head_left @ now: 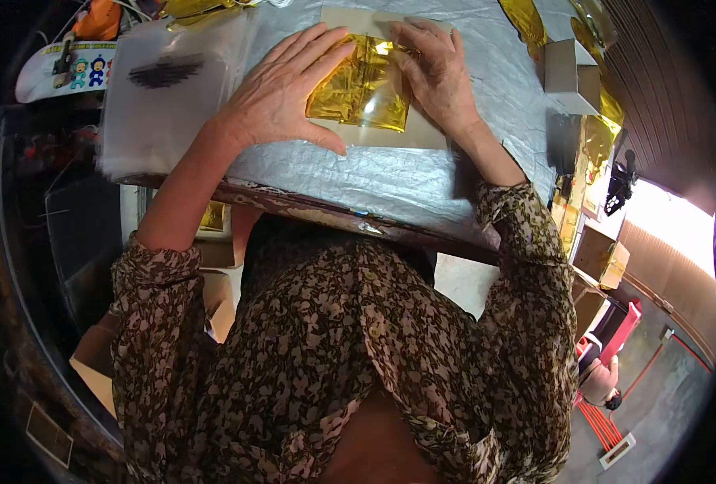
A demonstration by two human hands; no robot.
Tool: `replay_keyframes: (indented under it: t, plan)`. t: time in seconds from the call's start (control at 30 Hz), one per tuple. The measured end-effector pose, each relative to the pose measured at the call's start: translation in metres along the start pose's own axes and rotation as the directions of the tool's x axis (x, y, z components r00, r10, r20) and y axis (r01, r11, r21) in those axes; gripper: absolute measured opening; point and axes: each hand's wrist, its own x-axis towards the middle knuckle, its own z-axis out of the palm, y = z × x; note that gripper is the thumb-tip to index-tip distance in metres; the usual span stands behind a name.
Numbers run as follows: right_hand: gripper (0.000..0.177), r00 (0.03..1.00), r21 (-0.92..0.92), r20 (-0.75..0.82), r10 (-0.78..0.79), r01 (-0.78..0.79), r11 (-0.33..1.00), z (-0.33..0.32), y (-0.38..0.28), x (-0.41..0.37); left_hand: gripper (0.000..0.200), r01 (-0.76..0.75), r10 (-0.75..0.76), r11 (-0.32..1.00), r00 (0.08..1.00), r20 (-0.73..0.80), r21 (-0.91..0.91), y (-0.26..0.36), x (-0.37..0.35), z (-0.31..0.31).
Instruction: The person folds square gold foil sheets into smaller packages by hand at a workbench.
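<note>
Under my hands, a shiny gold foil packet point(358, 90) lies on a beige board point(394, 139) on the silvery covered table point(318, 171). My left hand point(281, 95) rests flat with fingers spread along the packet's left edge, its thumb reaching below toward the board's lower left. At the packet's upper right corner is my right hand point(437, 79), its fingers bent and curled in, thumb and index close together. What lies between those fingertips, if anything, is too small to make out.
Clear plastic sheets point(164, 105) are stacked at the left. An open white box point(572, 77) and gold foil pieces point(523, 24) stand at the right. Cardboard boxes point(596, 254) sit beyond the table. Another person point(598, 379) is at the far lower right.
</note>
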Motion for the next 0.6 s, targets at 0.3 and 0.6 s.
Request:
replay_keyframes:
  t: [0.3,0.6]
  plan:
    - [0.093,0.955,-0.077,0.218,-0.201,0.222,0.972,-0.034,-0.016,-0.027,0.131,0.024,-0.024,1.0,0.999,0.023,-0.001,0.0,-0.002,0.004]
    - [0.096,0.921,0.013,0.299,-0.249,0.257,0.966,-0.037,-0.004,-0.017,0.13,0.005,-0.005,1.0,1.0,0.017,-0.016,-0.001,-0.002,0.004]
